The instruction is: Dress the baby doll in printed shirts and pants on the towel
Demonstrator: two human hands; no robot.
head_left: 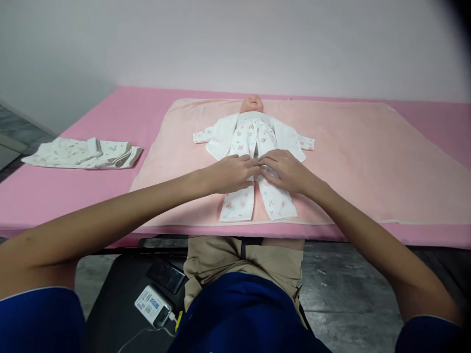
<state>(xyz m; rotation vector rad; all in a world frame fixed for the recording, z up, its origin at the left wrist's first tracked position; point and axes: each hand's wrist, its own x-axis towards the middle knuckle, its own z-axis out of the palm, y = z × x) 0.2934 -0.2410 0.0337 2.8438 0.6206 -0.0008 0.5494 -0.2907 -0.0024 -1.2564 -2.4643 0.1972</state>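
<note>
A baby doll [252,104] lies on its back with its head toward the wall. Around its body is a white open baby jacket [224,130], sleeves spread out to both sides. White baby pants [239,208] with a small coloured print lie over its lower body, their cuffs pointing toward me. My left hand [235,174] grips the pants at the inner edge of the left leg, fingers bent. Opposite it, my right hand [285,170] has its thumb and fingers closed on the right leg. The fingertips nearly meet between the legs and partly hide the fabric there.
A peach blanket [368,162] covers much of the pink table [147,113]. Folded printed baby clothes [83,153] rest at the left. Below the table, a power bank [151,305] with a cable and a dark phone [166,274] lie on a black seat [114,304].
</note>
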